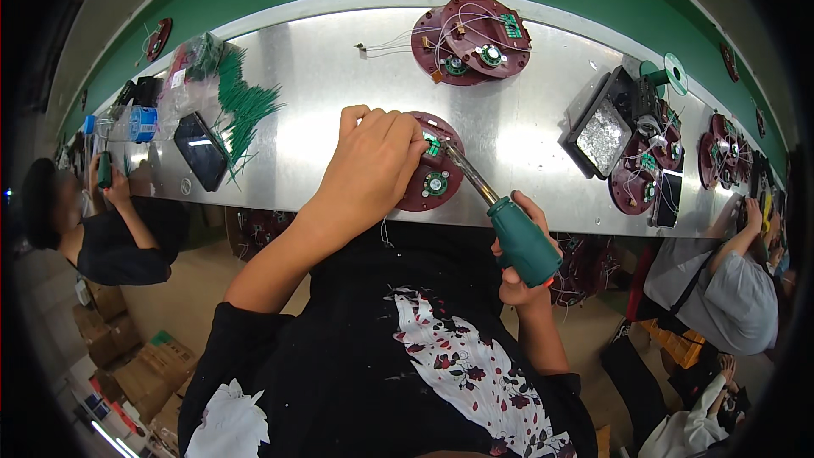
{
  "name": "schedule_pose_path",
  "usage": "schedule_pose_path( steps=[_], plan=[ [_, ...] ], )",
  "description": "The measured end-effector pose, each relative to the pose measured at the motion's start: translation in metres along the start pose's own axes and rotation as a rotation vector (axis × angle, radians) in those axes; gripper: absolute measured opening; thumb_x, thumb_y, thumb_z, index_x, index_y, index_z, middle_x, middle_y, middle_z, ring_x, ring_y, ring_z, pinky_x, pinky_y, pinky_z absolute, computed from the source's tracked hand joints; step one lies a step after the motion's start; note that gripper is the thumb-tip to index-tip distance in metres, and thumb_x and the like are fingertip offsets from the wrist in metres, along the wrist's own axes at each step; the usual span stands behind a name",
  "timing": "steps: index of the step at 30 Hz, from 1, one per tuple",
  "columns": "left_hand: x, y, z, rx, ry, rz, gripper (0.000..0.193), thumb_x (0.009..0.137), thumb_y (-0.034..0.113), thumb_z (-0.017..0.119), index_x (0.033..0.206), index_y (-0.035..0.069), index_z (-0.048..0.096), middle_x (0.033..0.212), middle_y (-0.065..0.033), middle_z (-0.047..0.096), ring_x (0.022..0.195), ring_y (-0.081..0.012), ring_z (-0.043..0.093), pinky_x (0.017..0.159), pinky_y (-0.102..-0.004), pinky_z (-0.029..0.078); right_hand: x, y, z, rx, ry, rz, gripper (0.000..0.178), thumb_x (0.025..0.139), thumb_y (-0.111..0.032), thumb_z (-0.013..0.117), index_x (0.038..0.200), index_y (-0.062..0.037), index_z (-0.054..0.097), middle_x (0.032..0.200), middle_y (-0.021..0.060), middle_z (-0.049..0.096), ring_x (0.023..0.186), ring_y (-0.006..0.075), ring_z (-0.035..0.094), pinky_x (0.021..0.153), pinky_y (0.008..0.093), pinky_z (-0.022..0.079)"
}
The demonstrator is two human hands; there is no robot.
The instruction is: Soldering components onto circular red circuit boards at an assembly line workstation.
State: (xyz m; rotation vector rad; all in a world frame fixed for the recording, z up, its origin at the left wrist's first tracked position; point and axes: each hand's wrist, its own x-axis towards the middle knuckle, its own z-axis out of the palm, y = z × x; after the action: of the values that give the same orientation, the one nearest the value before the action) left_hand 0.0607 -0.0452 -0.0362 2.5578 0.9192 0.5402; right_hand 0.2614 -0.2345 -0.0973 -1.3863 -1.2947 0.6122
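Note:
A round maroon plastic disc (452, 129) lies on the metal bench in front of me, carrying a small green circuit board (432, 147) and a round green-rimmed part (435, 184). My left hand (365, 165) rests over its left side, fingertips pinched together beside the circuit board. Whatever those fingers hold is hidden. Wrapped round the green handle of a soldering iron (523, 244) is my right hand (512, 290). The iron's metal shaft slants up to the left, and its tip reaches the circuit board's right edge. A thin wire hangs off the bench edge below the disc.
Overlapping wired discs (483, 34) lie farther back. Cut green wires (243, 97) and a dark phone (202, 151) lie left. Right are a black-rimmed tray (600, 123), a green spool (674, 74), more discs (629, 185) and another phone (668, 198). People work on both sides.

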Motion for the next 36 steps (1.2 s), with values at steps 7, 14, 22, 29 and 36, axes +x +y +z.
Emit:
schedule_pose_path(
  steps=[7,14,22,29,36],
  plan=[
    [0.0,0.0,0.001,0.01,-0.007,-0.013,0.008,0.094,0.006,0.066,0.097,0.005,0.059,0.089,-0.0084,0.062,0.087,-0.029,0.058,0.094,-0.042,0.037,0.004,-0.004,-0.001,-0.02,-0.021,-0.01,0.079,0.092,-0.071,0.059,0.098,0.0071,0.07,0.074,0.011,0.068,0.101,0.0337,0.068,0.09,0.0432,0.054],
    [0.001,0.002,0.0,0.015,-0.029,-0.044,0.008,0.094,0.007,0.065,0.096,0.005,0.058,0.089,-0.0086,0.062,0.087,-0.0289,0.058,0.094,-0.0416,0.037,-0.01,-0.001,0.007,0.198,0.152,0.15,0.078,0.09,-0.069,0.065,0.102,0.0087,0.07,0.113,0.0207,0.071,0.07,0.017,0.068,0.077,0.037,0.059],
    [0.008,0.003,0.001,0.017,-0.046,-0.007,0.007,0.094,0.008,0.066,0.093,0.005,0.059,0.085,-0.0102,0.064,0.081,-0.0318,0.059,0.092,-0.0437,0.039,-0.009,0.007,0.001,0.144,0.132,0.113,0.083,0.088,-0.065,0.07,0.122,0.0103,0.067,0.133,0.0238,0.065,0.071,0.0136,0.069,0.065,0.0246,0.056],
    [0.022,0.009,-0.017,0.003,-0.228,-0.012,0.009,0.094,0.007,0.065,0.093,0.002,0.058,0.08,-0.0153,0.062,0.083,-0.0366,0.06,0.082,-0.0456,0.044,0.0,-0.006,0.002,0.209,0.106,0.162,0.065,0.09,-0.052,0.076,0.119,0.0054,0.067,0.119,0.0228,0.069,0.122,0.0375,0.065,0.099,0.0443,0.052],
    [0.02,0.021,-0.025,-0.012,-0.275,-0.048,0.013,0.092,0.008,0.068,0.09,0.001,0.057,0.076,-0.014,0.06,0.074,-0.0333,0.056,0.072,-0.0436,0.043,-0.01,0.004,0.001,0.154,0.139,0.075,0.081,0.089,-0.061,0.072,0.129,0.0091,0.061,0.131,0.019,0.065,0.082,0.0124,0.068,0.073,0.0266,0.056]
  ],
)
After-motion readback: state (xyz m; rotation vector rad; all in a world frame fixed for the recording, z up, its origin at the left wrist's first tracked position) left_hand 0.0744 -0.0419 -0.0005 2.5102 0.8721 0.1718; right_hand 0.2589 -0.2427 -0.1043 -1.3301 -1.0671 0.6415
